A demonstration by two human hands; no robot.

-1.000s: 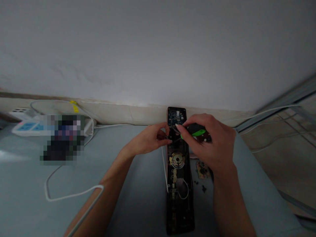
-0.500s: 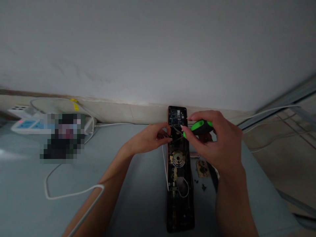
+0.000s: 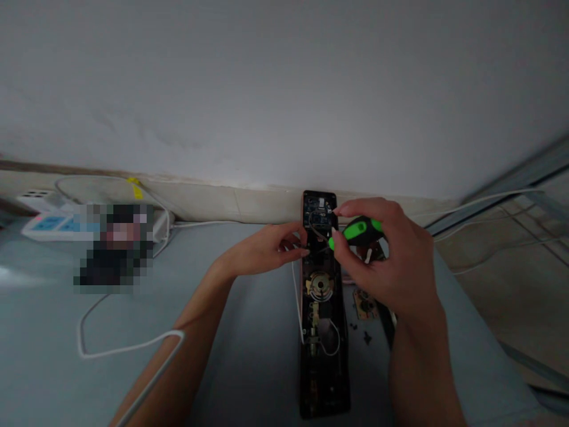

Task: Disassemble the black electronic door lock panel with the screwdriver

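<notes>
A long black electronic housing lies open on the table, a circuit board at its far end and a round metal part in its middle. My right hand grips a green-and-black screwdriver by the handle, above the housing's right edge. Its thin shaft points left and down into the housing, below the circuit board. At the left edge, my left hand has its bent fingers and thumb close to the shaft's tip. What sits between those fingertips is too dark to make out. Thin wires run from the board.
Right of the housing lie a small metal plate and several tiny dark pieces. A white cable crosses over my left forearm. A power strip and a blurred-out item are at far left. The wall rises directly behind.
The screwdriver handle has turned about its own axis, showing a smaller green patch on top. My right hand has shifted slightly left. My left hand stays at the housing's edge.
</notes>
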